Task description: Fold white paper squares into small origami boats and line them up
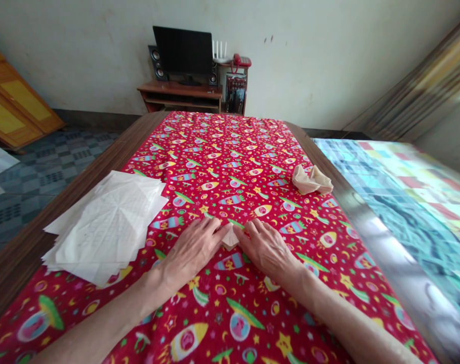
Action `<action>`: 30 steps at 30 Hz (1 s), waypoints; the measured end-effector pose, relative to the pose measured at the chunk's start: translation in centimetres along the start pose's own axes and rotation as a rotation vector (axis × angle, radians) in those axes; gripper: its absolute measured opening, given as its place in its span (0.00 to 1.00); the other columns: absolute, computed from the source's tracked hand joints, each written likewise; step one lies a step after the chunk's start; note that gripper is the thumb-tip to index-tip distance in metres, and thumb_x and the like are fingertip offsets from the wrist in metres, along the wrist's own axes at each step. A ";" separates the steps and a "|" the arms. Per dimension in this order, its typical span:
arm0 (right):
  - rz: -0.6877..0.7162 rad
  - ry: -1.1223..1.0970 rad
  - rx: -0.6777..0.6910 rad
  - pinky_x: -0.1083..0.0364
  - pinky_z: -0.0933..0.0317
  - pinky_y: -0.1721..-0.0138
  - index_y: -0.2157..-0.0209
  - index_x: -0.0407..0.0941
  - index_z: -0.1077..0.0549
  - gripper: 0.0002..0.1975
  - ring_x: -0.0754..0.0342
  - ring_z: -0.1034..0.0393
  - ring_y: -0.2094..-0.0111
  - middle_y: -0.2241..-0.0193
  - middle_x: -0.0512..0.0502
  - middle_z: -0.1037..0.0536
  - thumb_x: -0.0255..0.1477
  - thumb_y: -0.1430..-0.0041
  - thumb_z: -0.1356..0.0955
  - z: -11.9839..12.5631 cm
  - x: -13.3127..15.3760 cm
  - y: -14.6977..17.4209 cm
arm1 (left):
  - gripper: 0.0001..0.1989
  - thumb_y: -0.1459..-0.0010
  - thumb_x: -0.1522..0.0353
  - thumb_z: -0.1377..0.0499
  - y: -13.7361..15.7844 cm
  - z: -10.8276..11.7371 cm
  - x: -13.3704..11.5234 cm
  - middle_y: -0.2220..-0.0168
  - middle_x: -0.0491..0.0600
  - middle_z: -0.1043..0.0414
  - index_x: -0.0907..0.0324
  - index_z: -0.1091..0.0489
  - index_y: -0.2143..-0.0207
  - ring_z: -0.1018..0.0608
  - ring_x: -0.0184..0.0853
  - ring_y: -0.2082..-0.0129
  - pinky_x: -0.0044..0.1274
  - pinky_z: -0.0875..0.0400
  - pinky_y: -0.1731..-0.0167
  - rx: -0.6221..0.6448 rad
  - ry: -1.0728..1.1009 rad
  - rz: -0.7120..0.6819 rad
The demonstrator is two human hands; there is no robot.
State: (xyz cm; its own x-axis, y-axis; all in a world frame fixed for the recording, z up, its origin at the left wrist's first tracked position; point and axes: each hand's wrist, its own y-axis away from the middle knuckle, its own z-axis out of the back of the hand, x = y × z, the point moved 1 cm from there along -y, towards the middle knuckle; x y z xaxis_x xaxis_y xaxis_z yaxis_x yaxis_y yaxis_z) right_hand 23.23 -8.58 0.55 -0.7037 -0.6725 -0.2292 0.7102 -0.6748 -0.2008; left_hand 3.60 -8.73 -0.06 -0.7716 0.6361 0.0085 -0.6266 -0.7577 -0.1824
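A small piece of folded white paper point(230, 238) lies on the red patterned cloth between my two hands, its pointed end toward me. My left hand point(199, 242) is closed on the paper's left side, thumb and fingers close together. On the opposite side my right hand point(265, 246) grips it in much the same way. The paper's outer edges are hidden under my fingers. To the left lies a loose stack of creased white paper sheets point(110, 227), the top one with fold lines meeting at its middle. A cream folded paper shape point(312, 180) sits at the far right.
The red cloth point(230, 167) covers most of a long dark wooden table point(112, 156). A bed with a blue-green cover point(374, 202) adjoins it on the right. Beyond its far end stands a desk point(184, 91) with a monitor point(182, 50), speakers and a red telephone point(242, 60).
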 end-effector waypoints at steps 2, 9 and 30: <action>-0.009 -0.022 -0.011 0.51 0.41 0.68 0.53 0.42 0.32 0.11 0.49 0.38 0.66 0.65 0.41 0.31 0.25 0.36 0.39 0.0 0.0 0.0 | 0.14 0.36 0.73 0.51 0.4 0.1 0.0 0.62 0.49 0.34 0.57 0.36 0.49 0.30 0.37 0.62 0.30 0.32 0.60 -0.008 0.013 -0.021; 0.016 -0.328 -0.152 0.55 0.43 0.67 0.60 0.44 0.29 0.09 0.54 0.38 0.67 0.66 0.44 0.30 0.24 0.36 0.39 -1.1 0.3 0.8 | 0.09 0.36 0.75 0.51 1.4 -0.5 -0.2 0.66 0.48 0.34 0.60 0.31 0.61 0.29 0.34 0.63 0.27 0.30 0.61 -0.134 0.302 -0.015; -0.338 -0.577 -0.072 0.59 0.49 0.73 0.71 0.44 0.32 0.12 0.59 0.37 0.75 0.74 0.50 0.31 0.32 0.34 0.39 -1.6 0.5 -0.2 | 0.10 0.41 0.62 0.41 -0.9 -1.5 0.4 0.70 0.44 0.30 0.57 0.31 0.72 0.27 0.34 0.69 0.25 0.38 0.68 -0.117 0.312 0.315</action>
State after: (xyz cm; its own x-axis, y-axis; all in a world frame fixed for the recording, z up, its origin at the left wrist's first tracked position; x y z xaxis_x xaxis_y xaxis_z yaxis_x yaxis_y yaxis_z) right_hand 22.73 -8.28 -1.06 -0.7710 -0.4964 0.3990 0.4348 -0.8680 -0.2398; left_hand 4.03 -7.60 -1.36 -0.8413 0.4045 -0.3586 -0.3363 -0.9110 -0.2385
